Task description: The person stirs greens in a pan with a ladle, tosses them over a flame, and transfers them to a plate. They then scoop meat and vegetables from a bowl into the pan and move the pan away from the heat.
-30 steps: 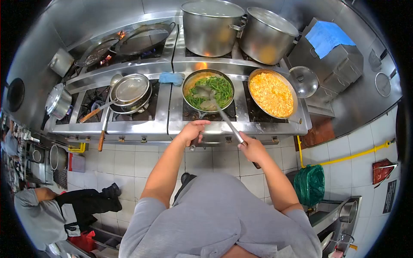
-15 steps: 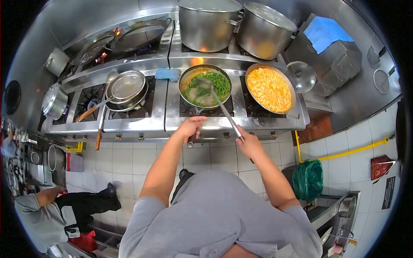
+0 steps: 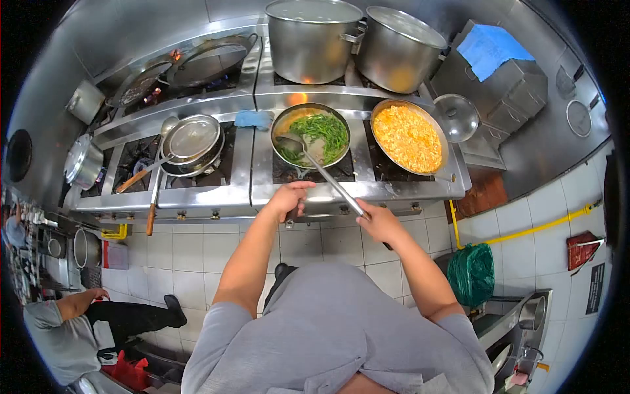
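A round pan with green vegetables (image 3: 325,131) and some liquid sits on the front middle burner. My left hand (image 3: 287,200) is closed on the dark pan handle (image 3: 291,217) below it, at the stove's front edge. In my right hand (image 3: 377,222) is the long metal shaft of a ladle (image 3: 335,186). The ladle's bowl rests inside the pan, at its left side, against the vegetables. To the right stands a pan of orange and white food (image 3: 408,139), its handle pointing to the front right.
Two large pots (image 3: 312,43) stand behind the pans. A strainer (image 3: 191,138) lies over a pan on the left, near a blue cloth (image 3: 253,119). A lid (image 3: 456,118) is at the right. Another person (image 3: 65,335) is at the lower left.
The ladle's bowl has moved left and slightly down within the pan, uncovering more vegetables. My right hand has shifted slightly. My left hand stays on the handle.
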The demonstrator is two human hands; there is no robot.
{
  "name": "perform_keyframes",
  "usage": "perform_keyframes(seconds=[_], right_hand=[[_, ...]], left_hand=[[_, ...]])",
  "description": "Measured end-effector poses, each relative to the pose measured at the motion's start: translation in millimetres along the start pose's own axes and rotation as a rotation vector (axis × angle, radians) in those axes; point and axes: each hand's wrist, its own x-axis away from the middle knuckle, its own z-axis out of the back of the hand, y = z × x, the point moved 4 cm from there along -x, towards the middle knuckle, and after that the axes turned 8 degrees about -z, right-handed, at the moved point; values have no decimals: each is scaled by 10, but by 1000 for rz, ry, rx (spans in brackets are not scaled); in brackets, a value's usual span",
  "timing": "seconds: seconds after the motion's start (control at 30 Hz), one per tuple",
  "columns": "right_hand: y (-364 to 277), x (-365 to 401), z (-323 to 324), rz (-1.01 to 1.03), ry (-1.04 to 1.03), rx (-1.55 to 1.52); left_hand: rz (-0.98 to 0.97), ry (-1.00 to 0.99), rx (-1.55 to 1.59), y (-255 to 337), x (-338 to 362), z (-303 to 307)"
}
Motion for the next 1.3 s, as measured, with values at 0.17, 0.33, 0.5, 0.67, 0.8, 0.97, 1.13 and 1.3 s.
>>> perform_keyframes(seconds=[0.17,0.33,0.5,0.67,0.8,0.97,1.13,1.3], right_hand=[[56,-120,-81,-123,158,-3],[-85,297,56,-259,51,82],[-228,304,194,-56,-92,-6],[-229,159,-41,-188,-25,3],[-358,247,274,-188,-172,-62],[-174,-121,72,-199,58,106],[-508,194,316,-22,25,-37],[-321,0,129,-194,-28,137]], left_hand=[[-16,37,-12,23,25,6],[-9,22,-22,42,43,-5],[-1,-1,-25,101,38,-41],[-11,19,-7,99,63,-21],[0,13,-11,85,56,-40],[-13,4,-9,26,38,14],[-10,8,-24,27,29,9],[-26,15,35,-97,89,-77]])
